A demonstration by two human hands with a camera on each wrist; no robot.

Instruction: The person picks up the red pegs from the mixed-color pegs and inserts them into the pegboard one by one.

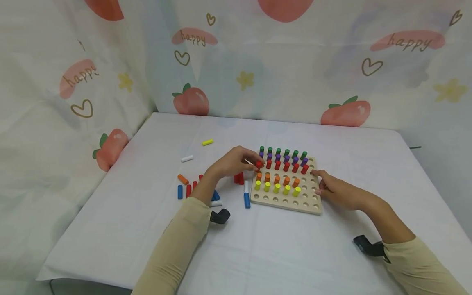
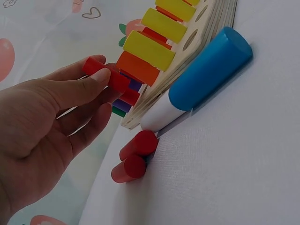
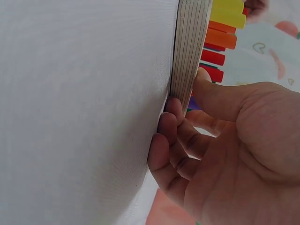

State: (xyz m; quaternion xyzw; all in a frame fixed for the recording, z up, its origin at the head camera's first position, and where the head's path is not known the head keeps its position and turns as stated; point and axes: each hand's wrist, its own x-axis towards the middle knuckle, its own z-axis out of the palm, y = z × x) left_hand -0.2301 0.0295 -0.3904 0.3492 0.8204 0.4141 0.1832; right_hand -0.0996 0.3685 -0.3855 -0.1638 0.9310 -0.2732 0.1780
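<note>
The left hand point(image 1: 236, 162) pinches a red peg point(image 2: 118, 80) between thumb and fingers, over the left side of a wooden pegboard point(image 1: 313, 211). The right hand point(image 1: 337, 191) grips the board's right edge; in the right wrist view its thumb point(image 3: 204, 82) lies on the top face and its other fingers curl by the side. Upright pegs stand in rows on the board: green point(image 1: 278, 151), purple, red point(image 1: 286, 166), orange point(image 1: 286, 180) and, toward the front, yellow point(image 1: 277, 188). The front row of holes and several at the right hold nothing.
Left of the board, a white peg and a blue peg point(image 1: 246, 200) lie end to end, with red pegs point(image 1: 241, 178) beside them. Loose orange point(image 1: 182, 179), blue point(image 1: 180, 191) and red pegs lie farther left, partly behind the left forearm. A white peg point(image 1: 187, 158) and yellow peg point(image 1: 207, 142) lie farther back.
</note>
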